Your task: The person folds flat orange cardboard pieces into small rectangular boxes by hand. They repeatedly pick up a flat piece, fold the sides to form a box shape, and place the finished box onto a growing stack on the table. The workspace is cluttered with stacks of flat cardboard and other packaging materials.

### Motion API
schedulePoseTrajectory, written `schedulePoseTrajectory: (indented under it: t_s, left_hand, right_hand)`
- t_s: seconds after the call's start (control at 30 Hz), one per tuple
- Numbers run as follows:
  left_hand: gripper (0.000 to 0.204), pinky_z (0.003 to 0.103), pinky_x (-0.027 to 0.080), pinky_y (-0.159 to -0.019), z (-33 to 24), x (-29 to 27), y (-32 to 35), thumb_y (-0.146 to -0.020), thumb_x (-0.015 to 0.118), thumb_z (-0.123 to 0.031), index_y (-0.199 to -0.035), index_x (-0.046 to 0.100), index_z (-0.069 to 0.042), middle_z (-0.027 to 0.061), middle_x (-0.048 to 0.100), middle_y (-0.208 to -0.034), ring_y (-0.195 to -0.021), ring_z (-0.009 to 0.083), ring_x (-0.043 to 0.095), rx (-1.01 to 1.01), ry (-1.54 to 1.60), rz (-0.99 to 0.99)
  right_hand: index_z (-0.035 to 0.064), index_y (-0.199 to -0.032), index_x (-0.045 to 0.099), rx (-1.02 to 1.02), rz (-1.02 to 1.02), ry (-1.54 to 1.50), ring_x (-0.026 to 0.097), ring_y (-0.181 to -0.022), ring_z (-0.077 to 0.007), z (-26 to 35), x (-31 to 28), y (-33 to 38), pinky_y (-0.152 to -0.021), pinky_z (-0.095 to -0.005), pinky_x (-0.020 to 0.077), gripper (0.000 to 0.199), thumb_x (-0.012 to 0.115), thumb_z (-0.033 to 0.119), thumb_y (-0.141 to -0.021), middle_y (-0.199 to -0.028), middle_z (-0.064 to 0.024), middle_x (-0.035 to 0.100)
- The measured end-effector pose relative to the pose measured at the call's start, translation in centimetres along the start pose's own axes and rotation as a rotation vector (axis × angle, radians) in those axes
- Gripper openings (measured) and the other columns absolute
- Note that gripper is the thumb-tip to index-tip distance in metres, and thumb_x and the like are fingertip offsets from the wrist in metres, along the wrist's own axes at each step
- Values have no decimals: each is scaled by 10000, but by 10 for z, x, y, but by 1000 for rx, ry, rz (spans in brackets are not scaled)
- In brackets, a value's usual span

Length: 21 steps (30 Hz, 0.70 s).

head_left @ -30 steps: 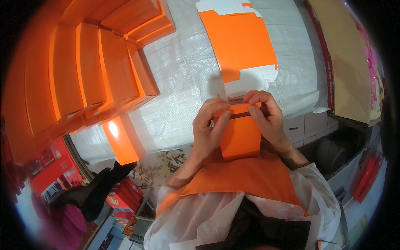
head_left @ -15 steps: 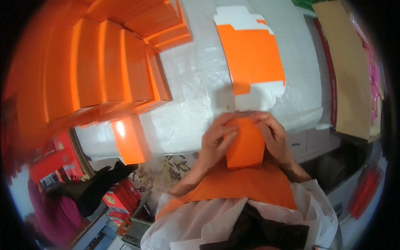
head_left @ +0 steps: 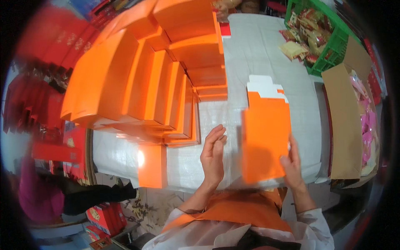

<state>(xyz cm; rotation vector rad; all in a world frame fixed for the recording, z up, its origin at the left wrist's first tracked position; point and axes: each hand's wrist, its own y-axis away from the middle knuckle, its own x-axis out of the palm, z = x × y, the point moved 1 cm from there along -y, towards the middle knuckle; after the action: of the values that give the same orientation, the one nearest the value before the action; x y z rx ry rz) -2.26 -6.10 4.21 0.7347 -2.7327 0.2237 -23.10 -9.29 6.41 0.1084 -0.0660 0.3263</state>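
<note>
An orange cardboard box [head_left: 265, 146] is gripped along its right side by my right hand [head_left: 293, 164], thumb on its front face. It is a little blurred and covers much of a flat orange box blank, whose white flaps [head_left: 262, 85] stick out beyond the far end. My left hand [head_left: 213, 155] is apart from the box, left of it, with fingers stretched out and nothing in them. Farther left, several orange boxes [head_left: 162, 87] are stacked on the white-covered table [head_left: 246, 50]. A single orange box [head_left: 152, 165] lies at the table's near left edge.
A green crate [head_left: 318, 37] with wrapped packets stands at the far right. Near it is an open brown carton [head_left: 346, 125] holding pink packages. Red boxes [head_left: 54, 104] fill the left side, where a person in magenta [head_left: 41, 189] is partly seen. Another person's hand [head_left: 223, 9] shows at the far edge.
My left hand has let go of the orange box. My right hand has carried it away from my body and to the right, over the flat blank. The view has shifted, showing more table.
</note>
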Motion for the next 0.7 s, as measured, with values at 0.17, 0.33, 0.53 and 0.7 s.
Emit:
schedulePoseTrajectory:
  t_s: [0.17,0.33,0.53,0.7]
  left_hand:
    - [204,332,432,-871,2,-14,14,-905,412,-87,-1039,529,12,93,552,-1028,-953,182,534,-32,-114,62]
    - [177,316,448,-835,10,-23,31,-901,424,-78,-1002,538,12,88,556,-1017,-945,172,534,-124,-34,24]
    - [142,275,437,-714,16,-42,49,-885,427,-52,-998,495,1,77,529,-936,-833,141,501,-76,-63,-258]
    - [115,234,387,-674,15,-42,54,-873,407,-9,-974,461,-10,69,485,-891,-741,119,449,161,-207,-258]
  right_hand:
    - [-6,-1336,225,-401,-19,-185,354,-1205,-193,105,24,-92,-988,-315,298,604,463,238,-837,-1315,-122,340]
    - [4,-1311,260,-448,113,-226,386,-1177,-175,139,65,-105,-980,-297,314,562,441,279,-855,-1281,-106,377]
    - [15,-1345,212,-75,-10,-106,430,-1103,-168,11,57,-55,-936,-284,337,537,426,149,-871,-1235,-128,412]
    - [23,-1351,209,154,202,54,410,-1140,-197,-17,78,-66,-967,-317,313,535,425,198,-894,-1236,-170,417]
